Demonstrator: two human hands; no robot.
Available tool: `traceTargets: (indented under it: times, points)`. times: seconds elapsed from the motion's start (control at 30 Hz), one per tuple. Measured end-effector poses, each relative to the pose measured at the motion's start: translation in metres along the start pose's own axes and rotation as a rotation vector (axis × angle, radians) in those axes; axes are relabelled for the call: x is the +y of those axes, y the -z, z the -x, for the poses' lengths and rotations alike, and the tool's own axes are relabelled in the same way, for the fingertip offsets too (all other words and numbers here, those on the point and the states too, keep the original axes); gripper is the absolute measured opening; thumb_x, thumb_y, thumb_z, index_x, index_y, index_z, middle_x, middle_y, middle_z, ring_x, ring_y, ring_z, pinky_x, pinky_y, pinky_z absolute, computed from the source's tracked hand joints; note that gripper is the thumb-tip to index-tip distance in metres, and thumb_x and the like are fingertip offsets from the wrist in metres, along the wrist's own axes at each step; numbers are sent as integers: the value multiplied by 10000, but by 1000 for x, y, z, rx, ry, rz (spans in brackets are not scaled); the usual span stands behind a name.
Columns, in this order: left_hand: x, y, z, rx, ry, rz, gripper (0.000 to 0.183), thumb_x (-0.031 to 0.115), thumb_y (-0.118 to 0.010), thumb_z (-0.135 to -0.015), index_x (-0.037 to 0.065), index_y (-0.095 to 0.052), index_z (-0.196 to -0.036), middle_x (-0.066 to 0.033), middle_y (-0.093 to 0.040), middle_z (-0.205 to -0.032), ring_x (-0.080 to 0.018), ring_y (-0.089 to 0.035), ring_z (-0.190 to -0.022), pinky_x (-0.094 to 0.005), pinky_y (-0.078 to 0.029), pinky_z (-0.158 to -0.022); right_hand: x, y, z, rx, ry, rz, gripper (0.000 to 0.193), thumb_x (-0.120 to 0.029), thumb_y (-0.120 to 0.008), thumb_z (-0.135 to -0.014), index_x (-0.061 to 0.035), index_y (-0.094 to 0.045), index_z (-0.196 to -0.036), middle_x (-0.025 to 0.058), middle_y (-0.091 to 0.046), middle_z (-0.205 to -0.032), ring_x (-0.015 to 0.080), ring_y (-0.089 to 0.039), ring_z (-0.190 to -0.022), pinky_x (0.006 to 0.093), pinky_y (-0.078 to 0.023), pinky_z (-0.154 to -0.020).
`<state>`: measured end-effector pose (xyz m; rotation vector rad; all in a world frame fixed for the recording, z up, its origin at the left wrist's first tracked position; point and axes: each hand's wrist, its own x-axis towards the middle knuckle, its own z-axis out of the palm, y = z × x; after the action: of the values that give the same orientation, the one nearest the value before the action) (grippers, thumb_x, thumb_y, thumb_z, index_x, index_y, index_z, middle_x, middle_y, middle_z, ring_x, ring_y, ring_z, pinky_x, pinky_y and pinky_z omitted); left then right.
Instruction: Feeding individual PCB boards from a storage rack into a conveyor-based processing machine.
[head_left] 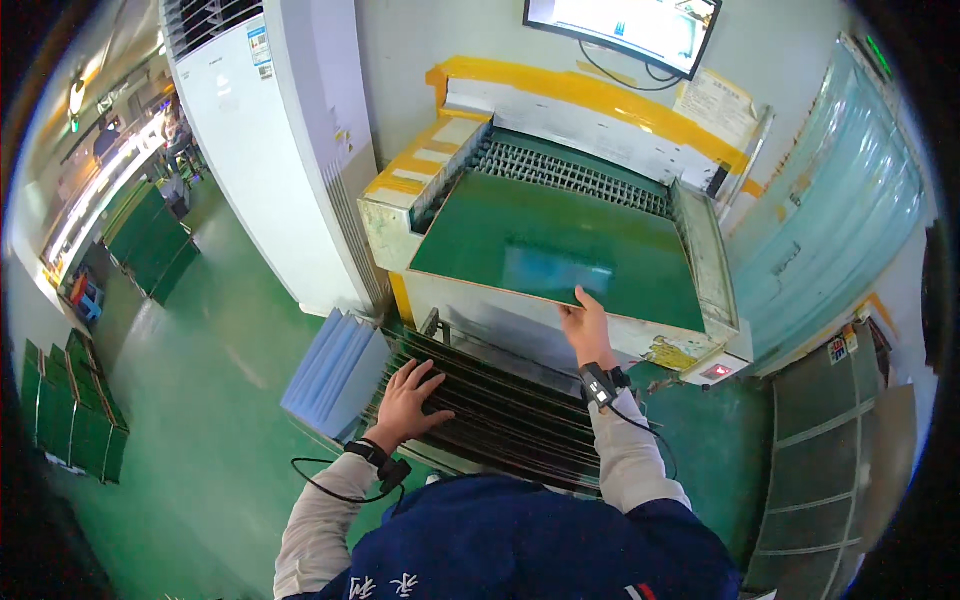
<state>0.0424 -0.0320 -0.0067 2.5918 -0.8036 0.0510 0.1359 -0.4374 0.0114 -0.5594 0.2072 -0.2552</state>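
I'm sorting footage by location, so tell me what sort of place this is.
Likely a factory workshop: a green panel lies on a roller machine, thin dark sheets stand in a row before it, and more panels stand at left.

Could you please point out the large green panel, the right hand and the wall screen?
Large green panel (560, 238), head view: middle of its upper face.
Right hand (586, 328), head view: middle of the hand.
Wall screen (630, 30), head view: lit face.

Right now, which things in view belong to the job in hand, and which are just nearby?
Apparently the job:
green panel, right hand at its near edge
roller conveyor beneath it
row of thin panels under the left hand

Just nearby:
floor-standing air conditioner
wall monitor
green panels at far left
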Motion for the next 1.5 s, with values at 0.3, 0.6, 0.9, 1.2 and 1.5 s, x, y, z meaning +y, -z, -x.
traceTargets:
  times: [0.3, 0.6, 0.9, 1.2, 1.5]
  points:
    - [4, 4, -5, -33, 16, 3, 798, 640, -752, -844, 229, -580, -1506, -91, -415, -1639, -379, -306, -1544, -516, -259, -1270, -4, 11, -61, 187, -141, 60, 289, -215, -680, -1028, 24, -611, -1175, 180, -703, -1167, 320, -686, -1099, 405, -590, -936]
    - [1, 2, -13, -34, 28, 4, 787, 639, -750, -851, 225, -587, -1500, -94, -419, -1637, -377, -306, -1545, -517, -258, -1269, -17, -19, -58, 96, -386, 151, 451, -338, -692, -1020, 76, -629, -1188, 239, -726, -1167, 292, -745, -989, 312, -621, -721]
    - [2, 6, -13, -26, 21, 4, 775, 606, -776, -836, 225, -597, -1487, -100, -425, -1630, -391, -317, -1534, -531, -271, -1257, -30, -28, -75, 53, -427, 334, 414, -320, -626, -1050, 74, -649, -1174, 206, -756, -1170, 273, -762, -959, 298, -608, -700]
    - [3, 4, -14, -28, 24, 5, 789, 600, -803, -811, 211, -608, -1469, -106, -426, -1628, -400, -321, -1529, -558, -286, -1241, -46, -17, -84, -1, -387, 466, 416, -330, -646, -1041, 66, -649, -1167, 199, -753, -1140, 267, -753, -919, 296, -601, -702]
    - [2, 5, -15, -39, 30, -1, 790, 594, -803, -814, 215, -600, -1477, -82, -424, -1634, -380, -310, -1541, -546, -281, -1247, -73, -15, -94, 28, -137, 803, 362, -365, -654, -1029, -11, -711, -1078, 155, -760, -1085, 224, -737, -924, 299, -580, -738]
